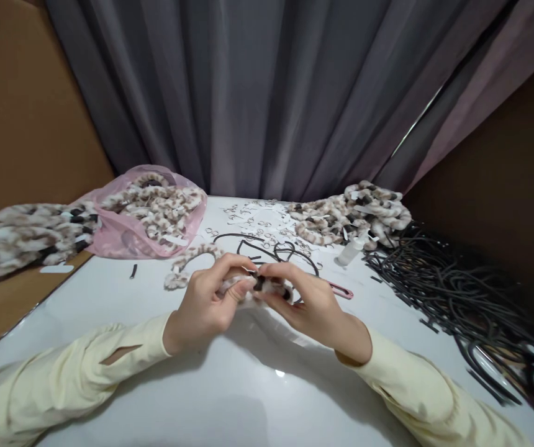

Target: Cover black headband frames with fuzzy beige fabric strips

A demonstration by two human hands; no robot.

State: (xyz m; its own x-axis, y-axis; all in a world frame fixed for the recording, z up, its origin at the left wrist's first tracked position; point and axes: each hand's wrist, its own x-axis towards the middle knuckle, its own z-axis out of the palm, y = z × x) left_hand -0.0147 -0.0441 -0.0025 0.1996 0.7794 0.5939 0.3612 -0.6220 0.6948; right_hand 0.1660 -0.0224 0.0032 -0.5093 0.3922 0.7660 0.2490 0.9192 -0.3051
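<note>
Between my hands, over the middle of the white table (192,391), is a furry spotted strap (274,287) in white, brown and black. My left hand (212,292) pinches it from the left, thumb and forefinger pressed together. From the right, my right hand (311,304) grips the same strap near a dark part at its middle. My fingers hide part of that join. Just behind my left hand lies another furry spotted piece (177,276), curved on the table. Behind my right hand are loose black cords (311,257) and a pink-handled tool (341,290), partly covered.
A pink plastic bag (113,239) of furry straps stands back left, beside another furry pile (20,233). Small metal rings (267,225) lie scattered behind. At back right are more furry straps (355,211), a clear bottle (351,249) and a heap of black cords (453,292).
</note>
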